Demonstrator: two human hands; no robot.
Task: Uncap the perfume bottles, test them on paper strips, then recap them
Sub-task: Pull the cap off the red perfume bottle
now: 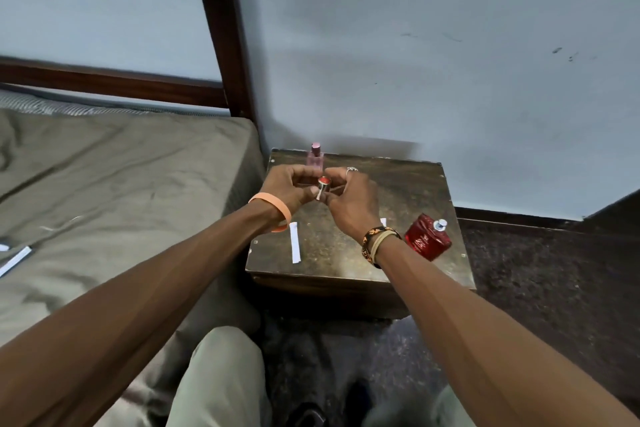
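Observation:
Over the small dark wooden table (398, 191) my left hand (289, 184) and my right hand (353, 204) meet and together pinch a silver cap with a red top (322, 186). The red perfume bottle (427, 241) stands uncapped near the table's right edge, its white spray nozzle bare. A pink perfume bottle (316, 158) with its cap on stands at the back left, partly hidden behind my left hand. One white paper strip (295, 242) lies near the table's front left. A second strip (383, 220) peeks out beside my right wrist.
A bed with a grey-brown sheet (121, 184) and dark wooden headboard (221, 28) sits close on the left, with white paper strips (15, 262) lying on it. A pale wall stands behind the table. Dark carpet (554, 288) covers the floor on the right. My knees are below.

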